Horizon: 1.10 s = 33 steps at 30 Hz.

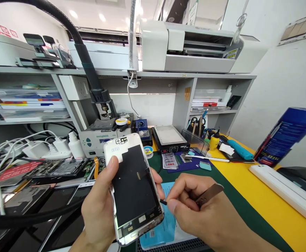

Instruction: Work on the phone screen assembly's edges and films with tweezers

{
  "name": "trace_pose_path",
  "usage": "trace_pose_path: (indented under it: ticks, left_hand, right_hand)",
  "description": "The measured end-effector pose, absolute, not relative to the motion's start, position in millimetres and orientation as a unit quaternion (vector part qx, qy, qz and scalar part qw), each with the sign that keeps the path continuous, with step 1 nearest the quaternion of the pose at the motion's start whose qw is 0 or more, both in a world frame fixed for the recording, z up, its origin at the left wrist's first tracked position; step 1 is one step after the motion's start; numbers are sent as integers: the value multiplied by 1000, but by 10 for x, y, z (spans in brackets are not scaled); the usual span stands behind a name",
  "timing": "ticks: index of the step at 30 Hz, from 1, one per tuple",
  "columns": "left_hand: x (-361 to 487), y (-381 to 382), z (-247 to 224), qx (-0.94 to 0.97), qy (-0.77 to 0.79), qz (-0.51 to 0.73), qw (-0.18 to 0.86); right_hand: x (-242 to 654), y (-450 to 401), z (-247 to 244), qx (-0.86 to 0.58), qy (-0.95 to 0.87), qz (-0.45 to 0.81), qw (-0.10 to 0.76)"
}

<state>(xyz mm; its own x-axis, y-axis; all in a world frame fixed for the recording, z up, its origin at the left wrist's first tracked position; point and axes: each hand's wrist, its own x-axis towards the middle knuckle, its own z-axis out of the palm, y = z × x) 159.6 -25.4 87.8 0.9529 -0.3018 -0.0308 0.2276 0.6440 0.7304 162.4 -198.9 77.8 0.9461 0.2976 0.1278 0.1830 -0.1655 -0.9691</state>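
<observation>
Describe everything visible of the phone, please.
The phone is a slim slab with a white, round-cornered frame. A matte black sheet, stepped at upper left, covers most of this side; metallic contacts show at the lower end. It looks plastic and metal. The left hand clasps both sides, tilting it above the desk. A black strip in the right hand reaches its lower right edge.

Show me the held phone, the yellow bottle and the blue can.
Held phone [134, 185], head view: middle of its black area.
Yellow bottle [214, 142], head view: its body.
Blue can [286, 137], head view: middle of its side.
</observation>
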Motion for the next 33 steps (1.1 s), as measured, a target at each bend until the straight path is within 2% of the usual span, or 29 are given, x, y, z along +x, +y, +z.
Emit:
trace_pose_path:
  ticks: [7, 11, 13, 16, 18, 22, 25, 33]
  left_hand:
    - [1618, -225, 864, 408, -82, -171, 893]
    - [1631, -245, 871, 420, -54, -167, 890]
    - [1653, -276, 864, 424, -24, -161, 891]
    - [1697, -334, 825, 429, 13, -169, 887]
    - [1715, -370, 784, 444, 37, -163, 880]
    - [1718, -408, 707, 466, 87, -142, 869]
    - [1727, -412, 673, 461, 94, -158, 868]
    - [1749, -404, 666, 455, 87, -184, 867]
  right_hand:
    - [1647, -1995, 802, -759, -153, 84, 627]
    - [1665, -2032, 776, -779, -168, 34, 602]
    - [1670, -2048, 713, -809, -213, -73, 544]
    - [1683, -2053, 600, -798, -329, -307, 402]
    - [1698, -2044, 550, -775, -378, -391, 321]
    - [1738, -2032, 548, -789, -436, -383, 200]
    - [1756, -2052, 577, -795, -466, -363, 139]
    - [1752, -2114, 597, -792, -484, -358, 103]
